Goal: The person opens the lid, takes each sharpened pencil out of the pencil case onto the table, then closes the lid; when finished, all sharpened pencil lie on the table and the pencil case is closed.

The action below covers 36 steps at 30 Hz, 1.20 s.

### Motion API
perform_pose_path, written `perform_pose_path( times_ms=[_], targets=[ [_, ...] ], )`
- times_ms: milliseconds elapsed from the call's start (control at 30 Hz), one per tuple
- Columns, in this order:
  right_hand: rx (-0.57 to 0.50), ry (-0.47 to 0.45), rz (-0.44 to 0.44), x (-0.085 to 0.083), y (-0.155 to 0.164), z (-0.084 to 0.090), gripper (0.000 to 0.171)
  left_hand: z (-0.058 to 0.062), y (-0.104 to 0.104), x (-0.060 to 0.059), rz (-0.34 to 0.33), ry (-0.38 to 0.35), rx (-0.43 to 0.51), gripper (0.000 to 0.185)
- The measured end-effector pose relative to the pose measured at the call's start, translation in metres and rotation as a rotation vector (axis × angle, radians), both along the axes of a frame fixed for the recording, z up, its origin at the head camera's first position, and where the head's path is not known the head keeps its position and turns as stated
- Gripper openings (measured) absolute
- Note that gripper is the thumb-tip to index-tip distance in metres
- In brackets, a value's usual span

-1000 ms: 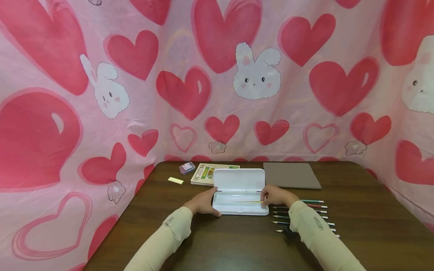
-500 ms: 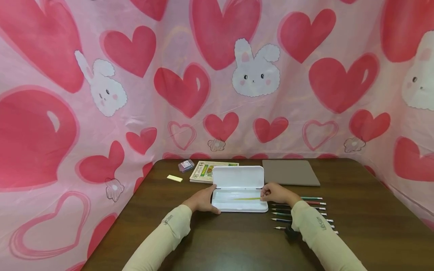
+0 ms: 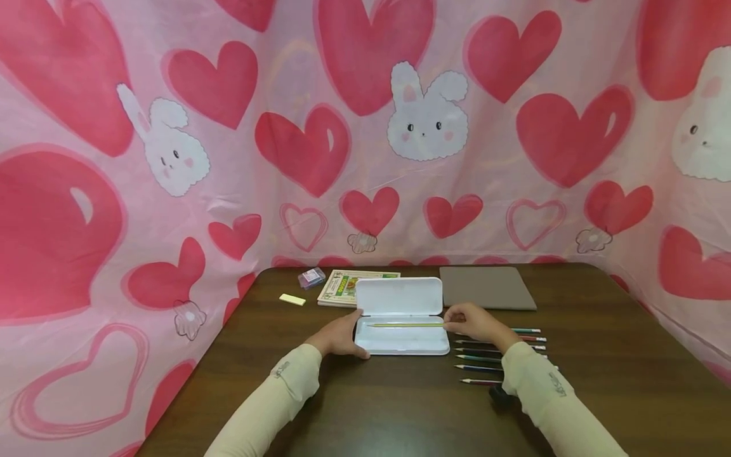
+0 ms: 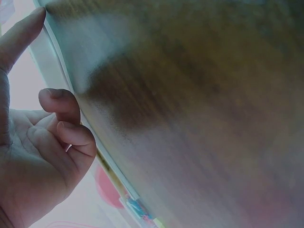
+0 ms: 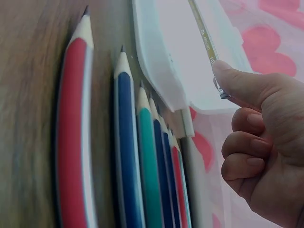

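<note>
A white pencil case [image 3: 400, 348] lies on the dark wooden table [image 3: 394, 406] with its lid [image 3: 398, 296] raised at the back. My left hand [image 3: 341, 334] holds the case's left end, thumb at the front corner; the left wrist view shows that hand [image 4: 42, 147] with some fingers curled near the case's side. Between thumb and index finger, my right hand [image 3: 474, 322] pinches the blunt end of a yellow pencil [image 3: 405, 325]. The pencil lies lengthwise over the case's tray, its point to the left. In the right wrist view, lettering shows on the pencil [image 5: 207, 42].
Several pencils [image 3: 478, 368] lie in a row right of the case, partly under my right forearm. A black object [image 3: 500, 396] sits by the sleeve. Behind are a grey-brown flat board [image 3: 488, 289], booklets [image 3: 337, 289], a small purple box [image 3: 311, 277] and a pale yellow strip [image 3: 292, 299].
My right hand has moved slightly right and back with the yellow pencil, which now lies more fully in view along the tray. My left hand stays on the case.
</note>
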State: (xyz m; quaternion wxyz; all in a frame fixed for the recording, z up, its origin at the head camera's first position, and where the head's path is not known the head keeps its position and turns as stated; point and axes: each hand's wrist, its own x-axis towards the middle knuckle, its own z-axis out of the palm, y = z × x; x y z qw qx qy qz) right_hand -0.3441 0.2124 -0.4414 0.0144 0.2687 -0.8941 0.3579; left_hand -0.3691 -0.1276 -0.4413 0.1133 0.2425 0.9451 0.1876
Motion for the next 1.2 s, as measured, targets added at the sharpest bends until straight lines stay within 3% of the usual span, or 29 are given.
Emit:
perform_pose_path(
  times_ms=[267, 533, 800, 1200],
  targets=[
    [0.024, 0.021, -0.029, 0.016, 0.025, 0.007, 0.009, 0.0, -0.001, -0.002, -0.003, 0.008, -0.008, 0.105],
    [0.021, 0.106, -0.03, 0.039, 0.056, 0.012, 0.01, 0.002, -0.001, 0.0, 0.005, -0.008, -0.004, 0.104],
    [-0.042, 0.01, -0.025, 0.07, 0.087, 0.01, 0.01, 0.003, 0.001, -0.001, -0.003, -0.01, -0.007, 0.104],
    [-0.042, -0.022, 0.003, 0.109, 0.114, 0.006, 0.006, -0.001, -0.002, -0.002, -0.013, 0.02, -0.003, 0.105]
  ],
)
